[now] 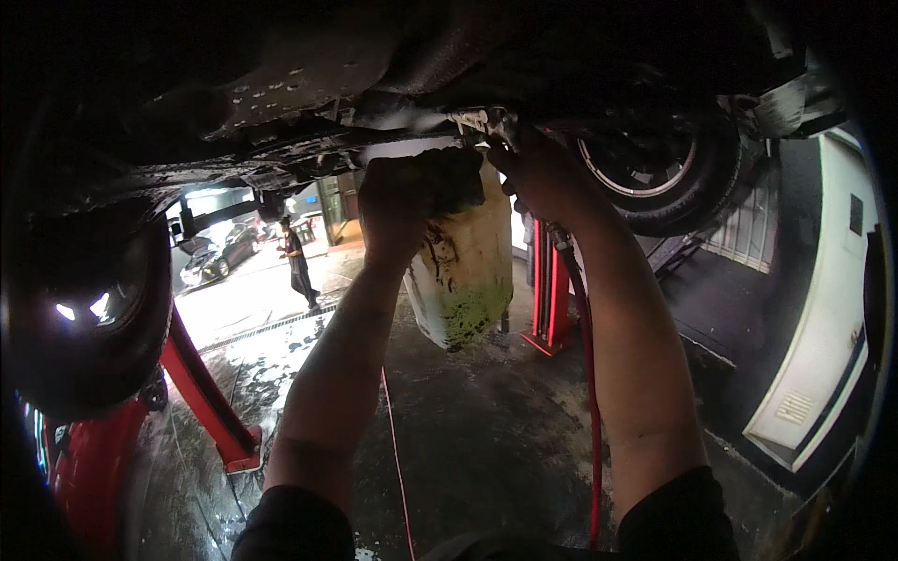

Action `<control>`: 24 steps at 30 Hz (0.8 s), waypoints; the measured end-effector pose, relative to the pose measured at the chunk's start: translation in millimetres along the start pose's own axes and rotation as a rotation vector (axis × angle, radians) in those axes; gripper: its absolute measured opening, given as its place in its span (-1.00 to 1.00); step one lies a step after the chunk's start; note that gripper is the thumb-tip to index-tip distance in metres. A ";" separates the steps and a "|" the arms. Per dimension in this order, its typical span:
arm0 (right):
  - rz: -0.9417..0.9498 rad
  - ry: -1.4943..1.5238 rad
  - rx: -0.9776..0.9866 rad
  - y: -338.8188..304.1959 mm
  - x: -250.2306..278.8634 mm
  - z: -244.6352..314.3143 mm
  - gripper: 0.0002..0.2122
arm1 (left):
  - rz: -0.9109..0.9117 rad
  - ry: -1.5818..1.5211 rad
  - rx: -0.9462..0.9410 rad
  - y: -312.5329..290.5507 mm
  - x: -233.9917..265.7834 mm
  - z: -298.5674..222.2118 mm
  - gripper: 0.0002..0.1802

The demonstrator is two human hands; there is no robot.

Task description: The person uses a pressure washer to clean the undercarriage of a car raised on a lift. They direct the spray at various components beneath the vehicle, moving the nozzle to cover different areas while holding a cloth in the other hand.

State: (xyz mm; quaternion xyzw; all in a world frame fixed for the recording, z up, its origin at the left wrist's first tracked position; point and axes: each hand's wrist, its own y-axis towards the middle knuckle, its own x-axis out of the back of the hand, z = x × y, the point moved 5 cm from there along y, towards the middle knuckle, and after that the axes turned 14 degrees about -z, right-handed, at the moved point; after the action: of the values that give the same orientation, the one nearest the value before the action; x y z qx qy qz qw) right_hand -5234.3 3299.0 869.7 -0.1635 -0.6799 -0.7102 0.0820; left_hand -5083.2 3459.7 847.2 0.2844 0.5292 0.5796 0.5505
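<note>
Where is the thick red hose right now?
In the head view, right of centre: the thick red hose hangs from below the right hand and runs down, left of the right forearm, to the lower edge.

Container (458,271) between forearms (341,374), below car underside (299,79); wheel (89,318) left, second wheel (655,168) right.

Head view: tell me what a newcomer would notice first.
The stained container at centre, beneath the car, beside the left hand. Just above it to the right, the right hand grips a tool, a red hose running down below. Red posts stand beyond.
</note>
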 end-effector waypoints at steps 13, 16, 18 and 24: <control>0.103 0.828 -0.411 -21.0 22.0 -46.3 -0.52 | 0.059 -0.046 0.452 8.9 -2.1 -44.5 -0.60; 0.155 0.893 -0.449 -24.0 25.8 -48.4 -0.52 | 0.058 -0.037 0.599 17.4 6.6 -61.2 -0.56; 0.105 0.958 -0.393 -23.6 25.6 -47.3 -0.52 | 0.055 0.022 0.586 26.6 16.8 -69.0 -0.56; -0.035 0.876 -0.137 -22.9 36.2 -25.0 -0.52 | 0.004 -0.029 0.609 48.7 52.7 -88.1 -0.60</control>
State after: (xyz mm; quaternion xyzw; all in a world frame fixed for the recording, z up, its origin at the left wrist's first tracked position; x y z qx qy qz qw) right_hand -5278.8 3279.4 860.1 0.1592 -0.5349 -0.7572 0.3394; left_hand -5192.2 3490.9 854.5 0.4457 0.6701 0.3911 0.4465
